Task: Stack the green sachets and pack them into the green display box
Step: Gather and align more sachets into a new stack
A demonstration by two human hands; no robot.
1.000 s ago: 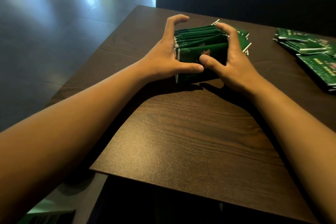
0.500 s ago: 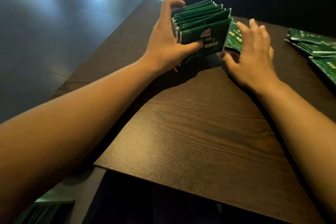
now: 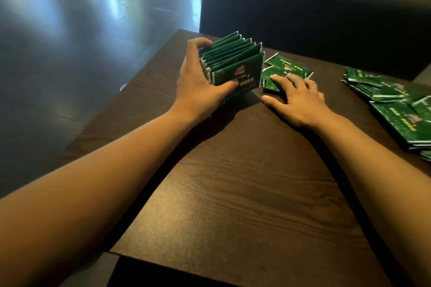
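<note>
Stack [image 3: 233, 65]: green sachets standing on edge on the table [image 3: 233, 193], far left part, faces toward the camera; long edges run left to right, the row itself runs away from the camera.
Left hand [image 3: 198, 86]: clamped round the stack's left end — thumb across the front sachet's face, fingers curled over the far back.
Right hand [image 3: 296, 98]: fingers straight and spread, pressing flat on loose sachets [image 3: 286, 69]; thumb on the tabletop, gripping nothing.
Loose sachets: lying flat just right of the stack, long axes slanting from near-left to far-right, overlapping one another.
Pile [image 3: 384, 91]: more green sachets lying flat and fanned at the table's right edge — well apart from both hands.
Floor [image 3: 81, 30]: grey, glossy, left of the table.
Bench back [image 3: 303, 7]: dark, behind the table.
</note>
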